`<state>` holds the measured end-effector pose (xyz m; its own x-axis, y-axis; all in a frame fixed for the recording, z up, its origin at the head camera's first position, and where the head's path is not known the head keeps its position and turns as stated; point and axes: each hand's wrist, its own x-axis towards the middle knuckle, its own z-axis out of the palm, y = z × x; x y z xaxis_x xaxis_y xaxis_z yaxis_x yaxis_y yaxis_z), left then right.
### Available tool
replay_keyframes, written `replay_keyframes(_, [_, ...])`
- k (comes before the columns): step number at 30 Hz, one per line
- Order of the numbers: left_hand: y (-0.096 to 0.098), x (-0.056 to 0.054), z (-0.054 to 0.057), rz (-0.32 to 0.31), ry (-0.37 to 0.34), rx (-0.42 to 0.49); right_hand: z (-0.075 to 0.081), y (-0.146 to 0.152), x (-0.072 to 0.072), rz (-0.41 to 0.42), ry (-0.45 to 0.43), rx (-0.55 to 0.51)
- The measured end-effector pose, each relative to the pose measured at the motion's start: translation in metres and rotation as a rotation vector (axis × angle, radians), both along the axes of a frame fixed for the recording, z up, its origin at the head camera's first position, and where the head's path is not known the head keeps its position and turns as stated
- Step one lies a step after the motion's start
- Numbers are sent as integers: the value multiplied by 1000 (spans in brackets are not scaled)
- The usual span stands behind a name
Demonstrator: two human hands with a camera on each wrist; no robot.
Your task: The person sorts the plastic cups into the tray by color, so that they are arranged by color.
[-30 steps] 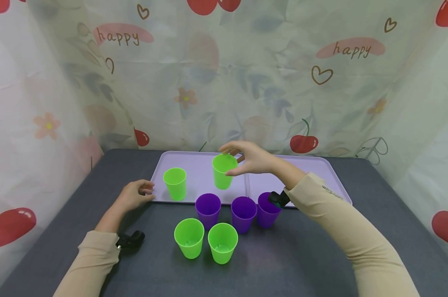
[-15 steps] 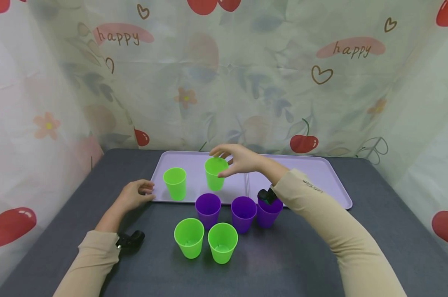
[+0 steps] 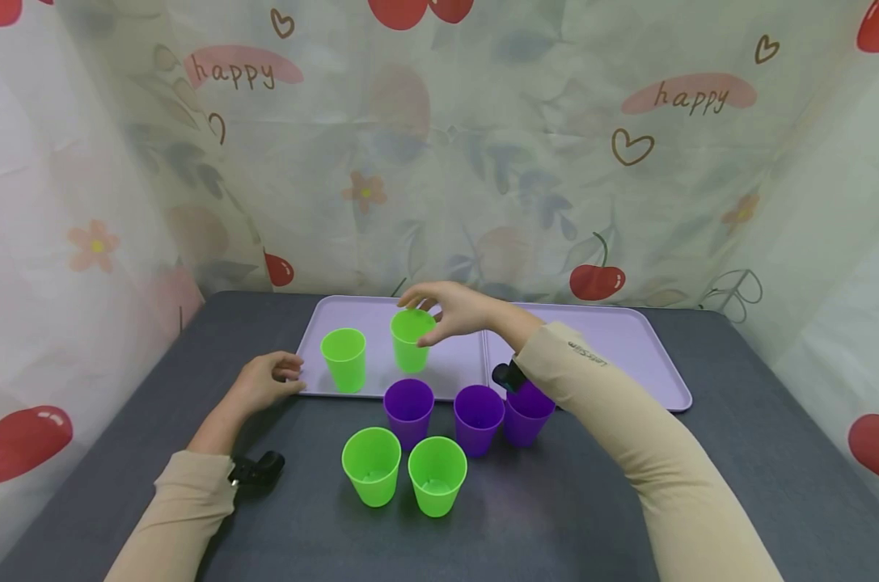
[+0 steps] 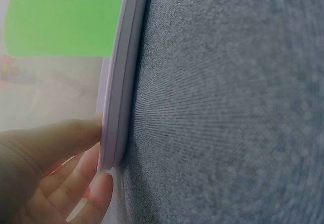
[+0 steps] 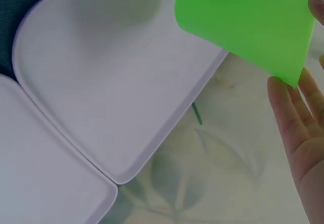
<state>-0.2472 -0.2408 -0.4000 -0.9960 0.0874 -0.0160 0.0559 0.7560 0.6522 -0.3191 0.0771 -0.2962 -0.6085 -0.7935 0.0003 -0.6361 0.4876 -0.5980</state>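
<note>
My right hand (image 3: 454, 311) pinches a green cup (image 3: 412, 347) near its rim, between thumb and fingertips. In the right wrist view this cup (image 5: 243, 26) hangs above the left lilac tray (image 5: 116, 107), its shadow falling on the tray. To its left, another green cup (image 3: 344, 360) stands upright on that tray. My left hand (image 3: 260, 384) holds the tray's front-left corner; in the left wrist view thumb and fingers meet around the tray rim (image 4: 119, 92).
Three purple cups, among them a left one (image 3: 408, 412) and a middle one (image 3: 478, 420), stand before the trays. Two green cups, a left (image 3: 371, 469) and a right (image 3: 437, 477), stand nearer on the dark table (image 3: 555, 517). A second lilac tray (image 3: 606, 343) adjoins at right.
My right hand has moved left over the left tray, carrying the green cup closer to the standing green cup. The left hand has stayed put.
</note>
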Motion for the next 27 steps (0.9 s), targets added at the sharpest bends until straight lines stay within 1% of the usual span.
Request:
replay_keyframes(6, [-1,-1,-1,0,10,4,1,-8,-2,29,-7,24])
replay_keyframes(12, [0,-1,-2,-3,13,3,3,-18,-2,55,-32,57])
replay_keyframes(15, [0,-1,-2,-2,14,5,3,-21,-3,63,-20,81])
replay_keyframes(19, [-1,-1,-2,-1,18,7,2,-26,-4,74,-3,104])
replay_keyframes(25, [-1,-1,-2,-4,18,7,-1,-30,-8,97,-12,107])
replay_keyframes(26, [-1,-1,-2,-4,19,8,-5,-30,-13,112,-4,96])
replay_keyframes(27, [-1,-1,-1,-4,18,7,-5,-30,-13,115,-3,95])
